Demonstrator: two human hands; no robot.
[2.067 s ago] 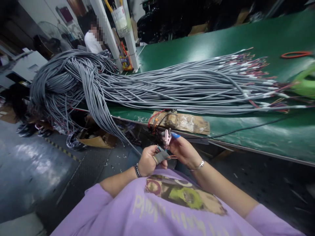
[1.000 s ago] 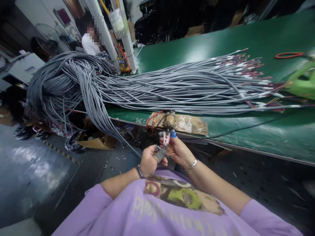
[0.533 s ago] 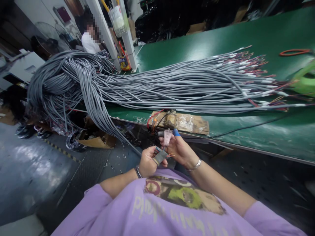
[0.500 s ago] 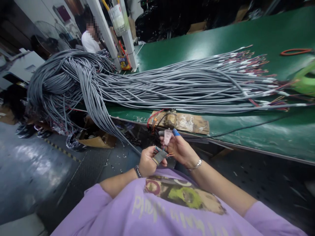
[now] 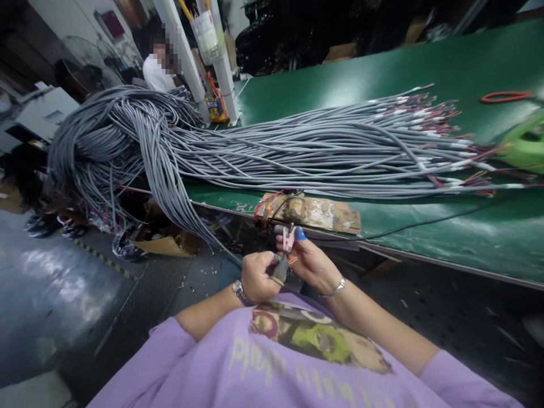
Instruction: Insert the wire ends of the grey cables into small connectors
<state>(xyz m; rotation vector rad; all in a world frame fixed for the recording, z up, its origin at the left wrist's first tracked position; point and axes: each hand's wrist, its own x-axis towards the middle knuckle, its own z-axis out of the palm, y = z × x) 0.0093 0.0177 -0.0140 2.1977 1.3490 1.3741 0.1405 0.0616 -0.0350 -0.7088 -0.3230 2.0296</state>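
Note:
Close to my body, my left hand point(image 5: 258, 279) is closed around the wired end of a grey cable point(image 5: 232, 256). A flat, dark grey piece point(image 5: 280, 272) with a lighter lower edge shows at its fingertips, and thin coloured wires come out beside it. My right hand point(image 5: 313, 263), with blue wrapping on one fingertip, pinches a small pink forked piece that looks like a clip point(image 5: 289, 239). The pink clip stands just above the dark grey piece; whether it grips a wire is too small to tell.
A thick bundle of grey cables point(image 5: 272, 150) lies along the green table point(image 5: 446, 238) and hangs over its left end. At the table edge is a worn wooden board point(image 5: 327, 214). A person in white point(image 5: 157, 73) is behind; a cardboard box point(image 5: 168, 246) stands below.
The pink clip has turned, so its forked shape now shows. My left hand has moved slightly right, and the dark grey piece has tilted more upright beneath the clip.

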